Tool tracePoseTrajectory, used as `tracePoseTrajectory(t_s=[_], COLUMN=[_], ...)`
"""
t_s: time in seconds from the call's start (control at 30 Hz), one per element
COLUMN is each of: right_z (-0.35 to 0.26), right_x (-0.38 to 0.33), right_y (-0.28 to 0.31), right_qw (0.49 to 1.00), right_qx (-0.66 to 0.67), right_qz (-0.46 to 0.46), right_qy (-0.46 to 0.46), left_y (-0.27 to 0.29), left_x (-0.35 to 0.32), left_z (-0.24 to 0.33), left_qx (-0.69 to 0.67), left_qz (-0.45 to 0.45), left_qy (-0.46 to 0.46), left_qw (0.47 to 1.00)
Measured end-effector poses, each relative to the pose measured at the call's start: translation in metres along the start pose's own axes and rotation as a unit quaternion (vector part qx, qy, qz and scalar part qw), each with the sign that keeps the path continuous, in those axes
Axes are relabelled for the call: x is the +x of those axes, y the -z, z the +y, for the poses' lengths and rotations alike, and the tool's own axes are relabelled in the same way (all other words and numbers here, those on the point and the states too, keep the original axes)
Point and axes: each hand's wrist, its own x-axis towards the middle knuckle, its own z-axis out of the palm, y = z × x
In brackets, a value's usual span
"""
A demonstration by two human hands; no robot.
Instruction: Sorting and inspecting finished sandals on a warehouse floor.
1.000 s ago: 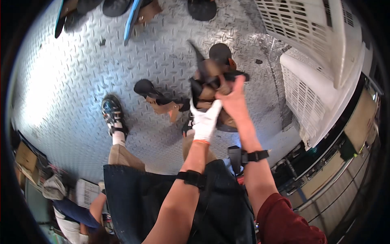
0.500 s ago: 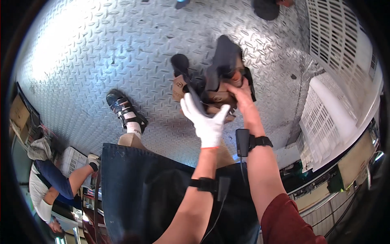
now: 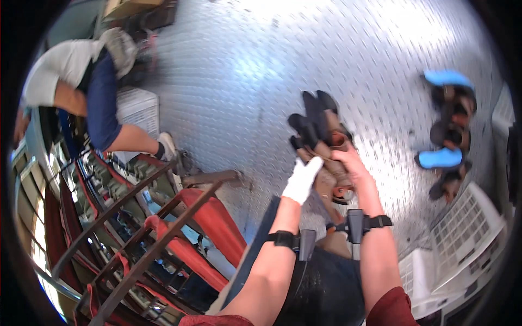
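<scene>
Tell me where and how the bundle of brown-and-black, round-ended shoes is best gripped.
Probably around the brown near part of the bundle, from both sides: the white-gloved left hand and bare right hand hold it there, while its black rounded ends fan apart and would likely slip.

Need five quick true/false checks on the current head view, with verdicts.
1. The left hand wears a white glove. True.
2. Both hands are gloved. False: the right hand is bare.
3. The hands hold a bunch of dark and brown footwear. True.
4. The work is over wooden planks. False: the floor is metal with a raised tread.
5. Another person in dark blue shorts shows at picture left. True.
</scene>
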Motion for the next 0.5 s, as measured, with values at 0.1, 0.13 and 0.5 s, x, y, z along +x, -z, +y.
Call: tracePoseTrajectory(t_s=[0.1,0.13,0.5], right_z=[-0.024,-0.021,-0.097], right_x=[0.058,0.083,0.122], right_y=[-0.129,-0.162,-0.283], right_qw=[0.993,0.989,0.955], right_qx=[-0.024,-0.103,-0.281], right_qz=[-0.116,-0.108,-0.020], right_qy=[-0.002,0.019,0.090], left_y=[0.066,0.093,0.193], left_x=[-0.015,-0.015,-0.005], left_z=[0.106,0.135,0.357], left_qx=[-0.052,-0.076,0.320], left_qz=[0.057,0.046,0.389], left_qy=[-0.109,-0.133,-0.192], left_qw=[0.991,0.987,0.842])
